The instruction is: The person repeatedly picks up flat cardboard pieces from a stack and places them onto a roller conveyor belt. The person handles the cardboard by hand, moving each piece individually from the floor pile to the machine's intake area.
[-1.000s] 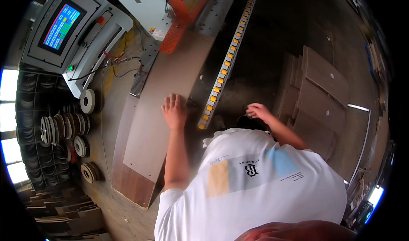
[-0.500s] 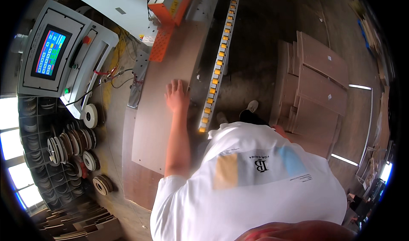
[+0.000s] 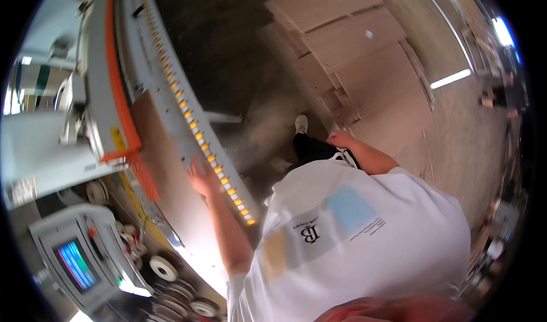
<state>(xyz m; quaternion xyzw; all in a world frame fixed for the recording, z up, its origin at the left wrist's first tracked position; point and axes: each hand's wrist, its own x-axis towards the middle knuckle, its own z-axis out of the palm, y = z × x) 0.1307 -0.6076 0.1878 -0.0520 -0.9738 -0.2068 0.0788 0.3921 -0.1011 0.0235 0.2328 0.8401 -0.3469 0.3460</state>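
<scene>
My left hand [image 3: 201, 176] lies on a long brown wood panel [image 3: 171, 171], near its edge beside the roller strip. Its fingers are spread, though motion blurs them a little. The far part of the panel runs alongside a machine with an orange edge [image 3: 121, 97]. Right of the panel stretches a metal rail with yellow rollers [image 3: 199, 135]. At my hip, my right hand [image 3: 340, 139] hangs with its fingers curled in, and nothing shows in it. It stays apart from the panels on the floor.
Stacked brown panels [image 3: 364, 60] lie on the floor at the far right. A control console [image 3: 85, 259] with a lit screen stands at the lower left. Next to it are a white roll [image 3: 163, 268] and several banding rolls [image 3: 174, 296].
The view has swung left, bringing more of the machine and rail into sight. My left hand remains on the panel, nearer the roller rail. My right hand has come into clearer view by my hip.
</scene>
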